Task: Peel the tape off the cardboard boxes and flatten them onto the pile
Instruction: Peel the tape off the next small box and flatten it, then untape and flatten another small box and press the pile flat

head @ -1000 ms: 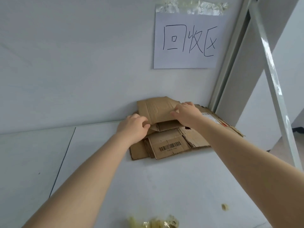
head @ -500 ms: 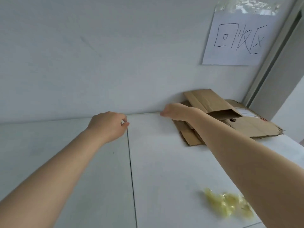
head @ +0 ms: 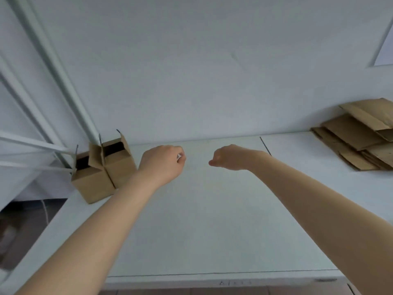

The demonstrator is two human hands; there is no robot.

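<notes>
Two small brown cardboard boxes stand at the table's far left corner with their top flaps up: one in front (head: 93, 182) and one behind it (head: 117, 158). The pile of flattened cardboard (head: 357, 135) lies at the far right against the wall. My left hand (head: 161, 165) hovers over the table just right of the boxes, fingers curled shut, holding nothing. My right hand (head: 231, 159) hangs over the table's middle in a loose fist, also with nothing in it.
The white table (head: 212, 220) has a seam line at the back right and a front edge near the bottom of view. A white metal frame post (head: 55, 67) rises behind the boxes. A paper sheet's corner (head: 386, 52) shows on the wall at the upper right.
My hands have let go of the cardboard on the pile and swung left across the table. The view turned left, so the pile slid to the right edge and the two boxes came into sight.
</notes>
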